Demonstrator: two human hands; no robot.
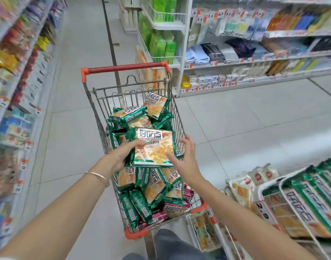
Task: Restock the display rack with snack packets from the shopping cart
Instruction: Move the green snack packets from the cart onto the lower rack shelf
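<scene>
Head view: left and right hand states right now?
Left hand: grips the flat green foil snack packet, thumb on top.
Right hand: open, fingers straight, thumb touching that packet.

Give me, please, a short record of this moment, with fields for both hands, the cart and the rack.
left grip: holds the top green packet, thumb on its face
right grip: open, fingers spread, at that packet's right edge
shopping cart: holds piled green packets, with a few maroon packets at the near end
display rack: lower right, partly stocked with matching green rack packets
</scene>
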